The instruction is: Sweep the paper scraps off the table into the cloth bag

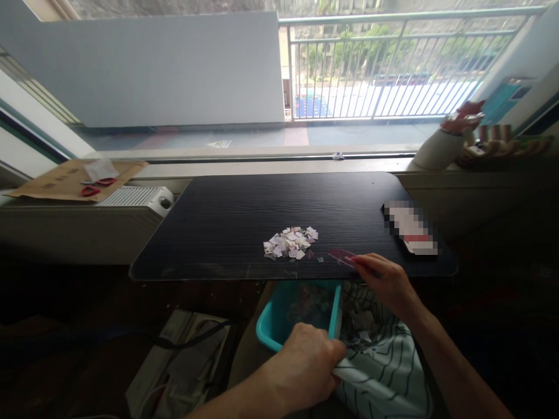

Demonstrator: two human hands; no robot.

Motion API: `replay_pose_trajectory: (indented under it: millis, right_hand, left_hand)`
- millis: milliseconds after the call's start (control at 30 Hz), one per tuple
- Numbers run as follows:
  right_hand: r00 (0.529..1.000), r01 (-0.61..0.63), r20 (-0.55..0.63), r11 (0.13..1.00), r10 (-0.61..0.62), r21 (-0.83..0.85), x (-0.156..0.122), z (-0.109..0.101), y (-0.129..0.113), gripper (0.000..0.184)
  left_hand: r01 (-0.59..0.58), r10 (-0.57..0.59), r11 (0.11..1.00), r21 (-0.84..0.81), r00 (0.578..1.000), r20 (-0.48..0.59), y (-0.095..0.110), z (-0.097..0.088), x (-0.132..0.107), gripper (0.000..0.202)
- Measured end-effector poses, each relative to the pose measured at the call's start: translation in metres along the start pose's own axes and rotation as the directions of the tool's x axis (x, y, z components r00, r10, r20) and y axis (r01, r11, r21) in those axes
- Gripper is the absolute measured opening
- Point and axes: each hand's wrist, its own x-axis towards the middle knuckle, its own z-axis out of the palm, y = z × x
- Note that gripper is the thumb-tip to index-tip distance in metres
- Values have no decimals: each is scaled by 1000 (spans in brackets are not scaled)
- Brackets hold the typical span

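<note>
Pinched in my right hand (388,280) is a flat, translucent pink plastic piece (341,256), its tip just above or on the table near the front edge. To its left lies a loose pile of small white paper-like squares (289,242), with a few clear bits beside it. Below the table edge, my left hand (308,358) closes around the rim of a white cloth bag with dark stripes (388,361). Small scraps lie inside the bag. Against that hand stands a turquoise plastic bin (271,326), also with small scraps in it.
The dark tabletop (227,215) carries a blurred-out phone-like object (410,227) at right. Red-handled scissors (98,186) rest on a brown envelope (52,180) at left, by a white heater (140,198). A white vase (439,148) stands on the sill. A pale box (183,361) sits low left.
</note>
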Motion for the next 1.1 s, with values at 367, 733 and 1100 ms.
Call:
replay_pose_trajectory:
  millis: [367, 733, 1100]
  right_hand:
    - [1000, -13, -27, 997, 11, -80, -17, -11, 4, 19]
    - [996, 76, 49, 997, -75, -10, 19, 12, -17, 20]
    - [979, 74, 188, 996, -82, 48, -8, -5, -15, 18]
  left_hand:
    - [-5, 5, 1000, 2, 1000, -18, -1, -2, -1, 10]
    - [-10, 10, 1000, 22, 1000, -22, -2, -2, -1, 13]
    - [-6, 7, 1000, 21, 999, -39, -6, -1, -2, 14]
